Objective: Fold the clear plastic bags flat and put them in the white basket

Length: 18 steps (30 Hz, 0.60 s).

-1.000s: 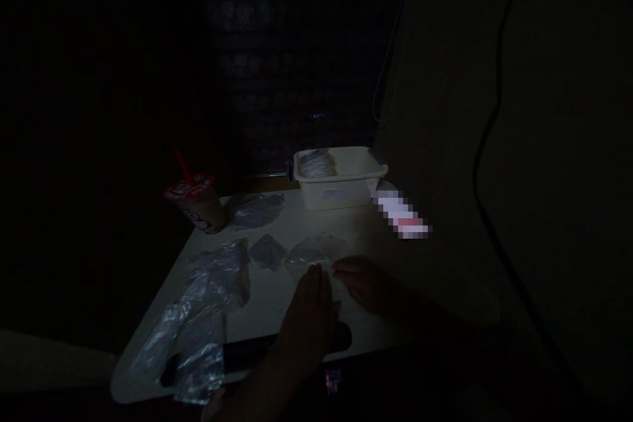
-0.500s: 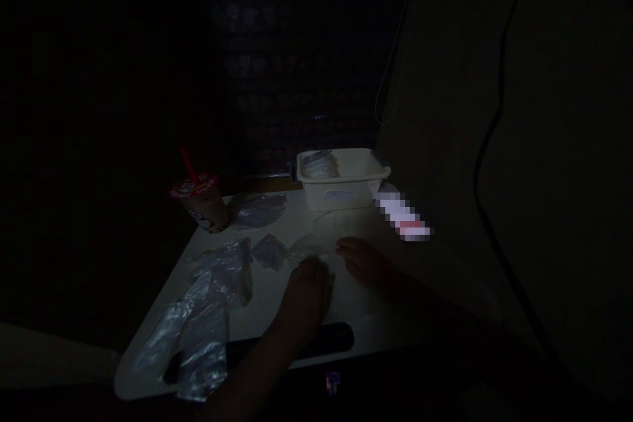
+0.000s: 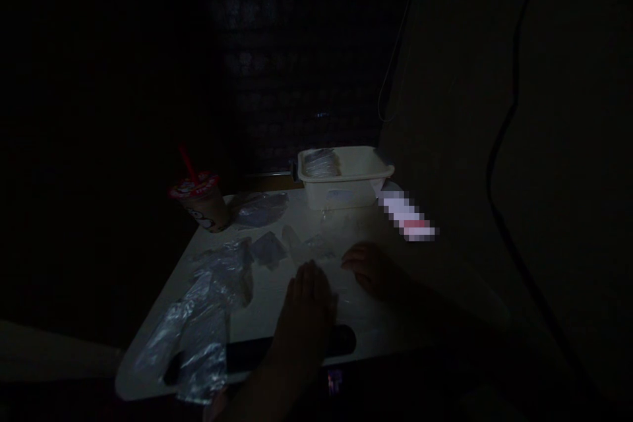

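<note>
The scene is very dark. My left hand [image 3: 305, 300] lies palm down on the white table [image 3: 257, 316], its fingers stretched forward at the near edge of a thin clear plastic bag [image 3: 316, 248]. To its right, my right hand [image 3: 373, 270] rests at the same bag's right side, fingers loosely bent and a little apart, with nothing visible in them. A small folded plastic piece [image 3: 268, 249] lies left of the bag. Crumpled clear plastic bags [image 3: 208, 290] spread along the table's left side.
A white plastic bin [image 3: 341, 192] holding packed plastic [image 3: 321, 163] stands at the back. A drink cup [image 3: 205, 204] with a red straw is at the back left. A blurred-out pale item [image 3: 405, 216] lies at right. A dark handle-like recess [image 3: 250, 353] runs along the front edge.
My left hand has flattened, its fingers now pointing forward. My right hand has shifted slightly right and its fingers have curled more. The clear bag between them looks more spread out.
</note>
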Each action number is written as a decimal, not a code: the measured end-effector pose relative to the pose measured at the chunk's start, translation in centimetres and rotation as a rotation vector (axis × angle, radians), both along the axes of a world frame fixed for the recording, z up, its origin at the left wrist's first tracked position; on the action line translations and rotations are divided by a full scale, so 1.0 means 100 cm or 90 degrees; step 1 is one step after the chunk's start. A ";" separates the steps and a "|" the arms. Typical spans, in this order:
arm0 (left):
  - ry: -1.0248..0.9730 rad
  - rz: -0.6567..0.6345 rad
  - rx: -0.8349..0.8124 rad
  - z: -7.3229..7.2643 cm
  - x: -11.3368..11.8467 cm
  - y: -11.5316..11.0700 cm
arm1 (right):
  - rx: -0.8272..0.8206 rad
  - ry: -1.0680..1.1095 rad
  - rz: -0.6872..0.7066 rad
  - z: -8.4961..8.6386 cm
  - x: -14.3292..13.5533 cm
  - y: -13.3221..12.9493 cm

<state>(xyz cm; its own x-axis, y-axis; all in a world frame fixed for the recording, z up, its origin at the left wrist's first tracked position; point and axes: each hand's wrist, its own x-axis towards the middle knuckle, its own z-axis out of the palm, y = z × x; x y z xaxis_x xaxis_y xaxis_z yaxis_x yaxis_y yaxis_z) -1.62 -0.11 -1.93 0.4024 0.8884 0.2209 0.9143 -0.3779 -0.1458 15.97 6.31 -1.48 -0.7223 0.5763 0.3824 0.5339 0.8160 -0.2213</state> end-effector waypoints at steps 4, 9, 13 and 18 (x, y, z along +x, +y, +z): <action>-0.020 -0.022 0.011 -0.011 0.004 -0.018 | -0.015 -0.064 0.007 0.003 -0.021 0.004; -0.018 -0.012 -0.027 -0.006 0.002 -0.029 | -0.020 -0.135 -0.076 0.008 -0.053 0.035; -0.038 -0.002 -0.045 -0.002 -0.002 -0.034 | -0.018 -0.121 -0.145 0.014 -0.063 0.058; -0.080 -0.013 -0.074 0.010 -0.006 -0.026 | -0.038 -0.073 -0.109 0.016 -0.055 0.051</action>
